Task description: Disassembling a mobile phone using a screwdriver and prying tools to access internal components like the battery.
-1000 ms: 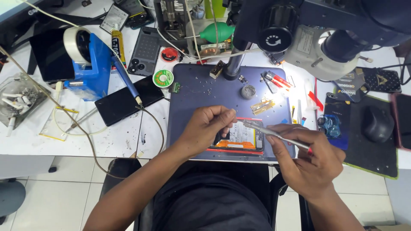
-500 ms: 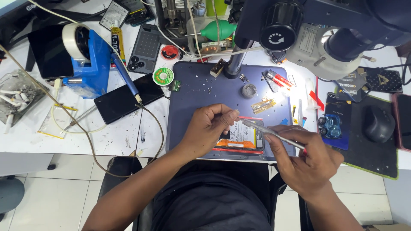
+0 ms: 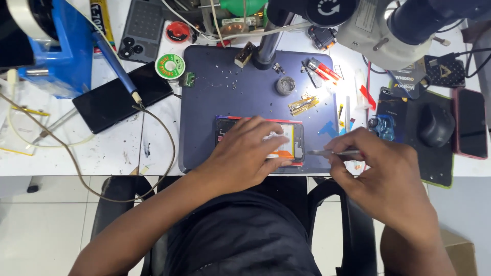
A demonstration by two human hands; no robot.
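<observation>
Metal tweezers (image 3: 332, 152) pinched shut-fingered in right hand (image 3: 381, 174), tip now drawn back off the opened phone (image 3: 286, 140) on dark mat (image 3: 225, 92); left hand (image 3: 245, 153) still pressing phone, fingers curled.

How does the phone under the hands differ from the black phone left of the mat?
The opened phone lies on the dark mat with its insides showing, orange and white parts exposed; the black phone is closed, a plain dark slab on the white table. The left hand presses on the opened one while the right hand holds tweezers beside it; nothing touches the black one. The opened one lies level, the black one slanted. Both lie flat.
</observation>
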